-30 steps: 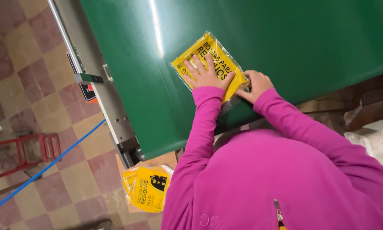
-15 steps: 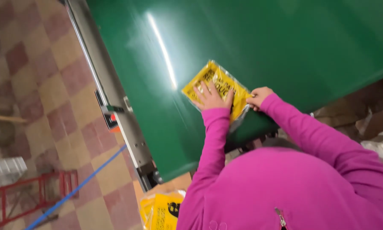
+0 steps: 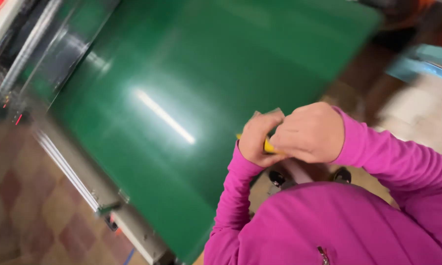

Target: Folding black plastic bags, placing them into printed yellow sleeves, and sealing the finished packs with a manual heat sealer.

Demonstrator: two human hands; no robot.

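Both my hands are raised together over the near edge of a green conveyor belt (image 3: 191,88). My left hand (image 3: 260,140) and my right hand (image 3: 312,132) are closed around a yellow plastic bag (image 3: 268,145). Only a thin yellow sliver of the bag shows between the fingers; the rest is hidden. A pale corner pokes out above my left fingers. Magenta sleeves cover both arms. The picture is blurred by motion.
The belt's metal side rail (image 3: 78,176) runs along its left edge. A checkered tile floor (image 3: 19,206) lies to the left. Blurred pale and light-blue shapes (image 3: 422,64) sit at the upper right.
The yellow bag lay flat on the belt under my hands before; now both hands have lifted and bunched it between them. The camera view has swung up and left.
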